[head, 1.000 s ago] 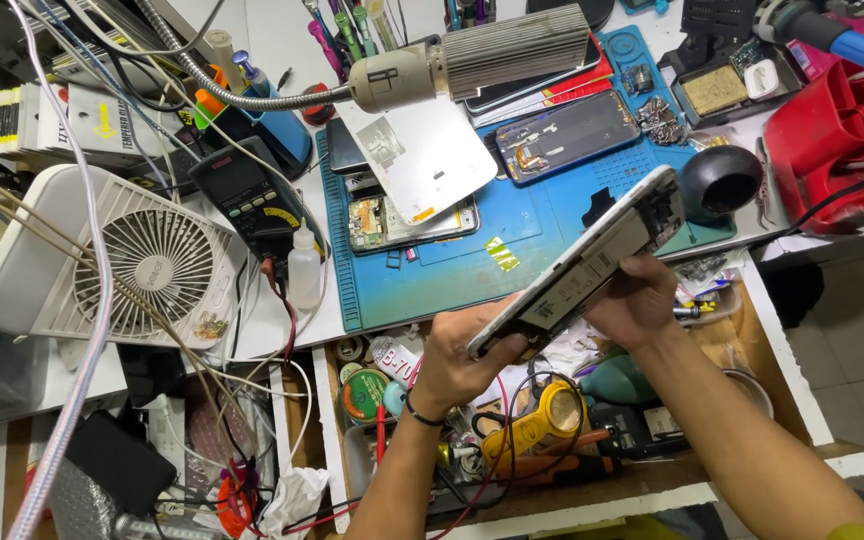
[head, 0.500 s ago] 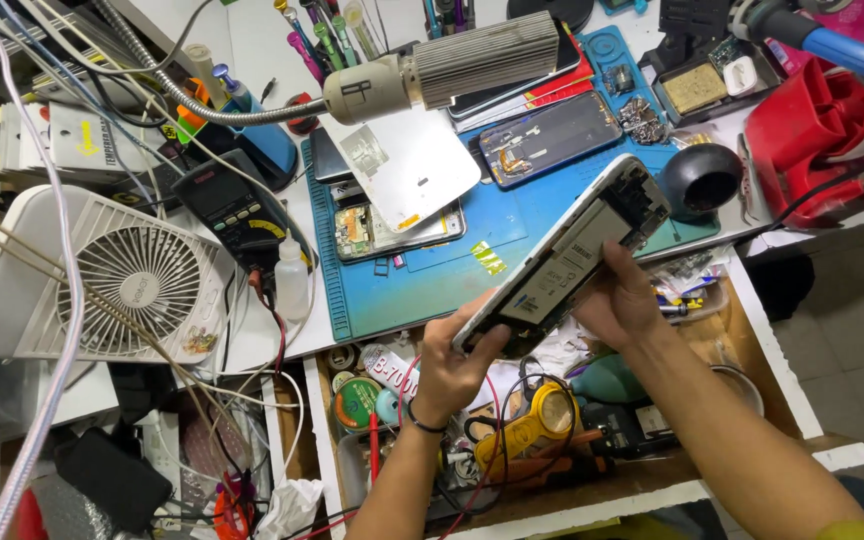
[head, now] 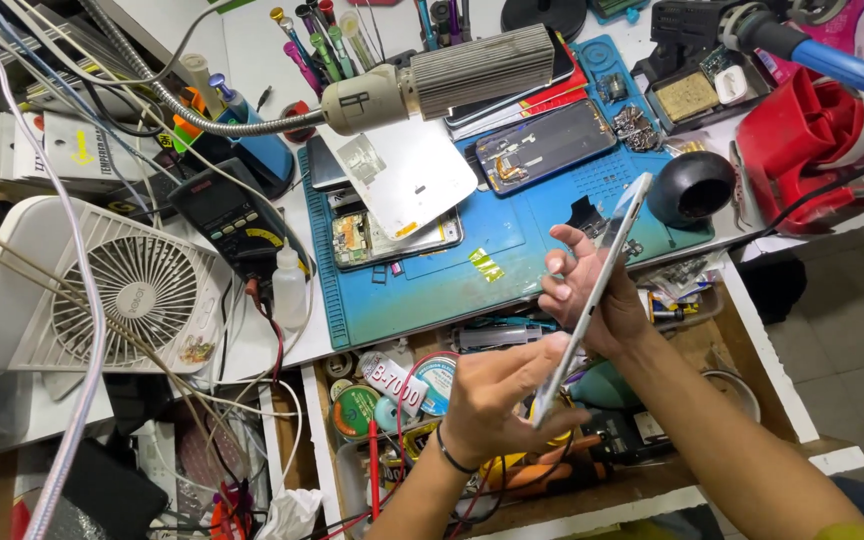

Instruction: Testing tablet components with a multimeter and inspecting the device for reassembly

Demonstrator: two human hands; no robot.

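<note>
The phone (head: 592,300) has swung since a moment ago: it lay tilted with its broad face half toward us, and now it stands on edge, a thin silver line running from near the black dome (head: 690,188) down toward the open drawer (head: 722,400). Both hands have come closer together with it.

The left hand (head: 497,400) pinches the lower end, thumb over the edge and fingers curled shut behind it. The right hand (head: 592,295) grips the middle, fingers wrapped round from the far side, one fingertip lifted clear near the top. So the phone is up in the air, above the front lip of the blue work mat (head: 432,290) and the drawer, touching nothing but skin.

What could go wrong? An edge-on hold is a slim hold (there is not much to squeeze), and if either pinch slackens the phone drops into the drawer's clutter of tins, wires and a yellow tool (head: 542,440); I would worry for the glass. Pressing the two ends against each other could flex or crack it too. The upper tip sits near the black dome and the small loose parts on the mat, so a careless swing could knock them. The lamp head (head: 452,85) on its gooseneck hangs well above the mat, apart from the hands. The opened phone (head: 392,235) and the white fan (head: 122,290) lie well away to the left.
</note>
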